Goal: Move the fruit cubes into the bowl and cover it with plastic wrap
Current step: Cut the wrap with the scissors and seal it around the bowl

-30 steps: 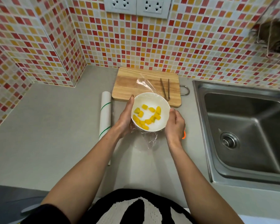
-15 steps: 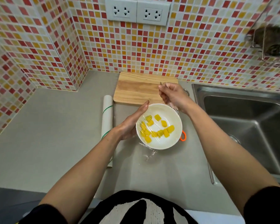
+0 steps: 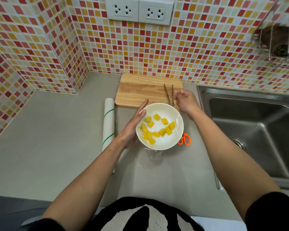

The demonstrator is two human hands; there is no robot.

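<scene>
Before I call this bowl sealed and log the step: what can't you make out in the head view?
- Whether the plastic wrap grips the bowl rim under the left hand: hidden.
- What the right hand pinches: film too clear to see.
- Orange scissors: blades hidden behind the bowl.
- Rack contents: blurred, cut off by the edge.

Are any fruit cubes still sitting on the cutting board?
No, the cutting board holds only chopsticks; all the yellow fruit cubes lie in the bowl.
</scene>
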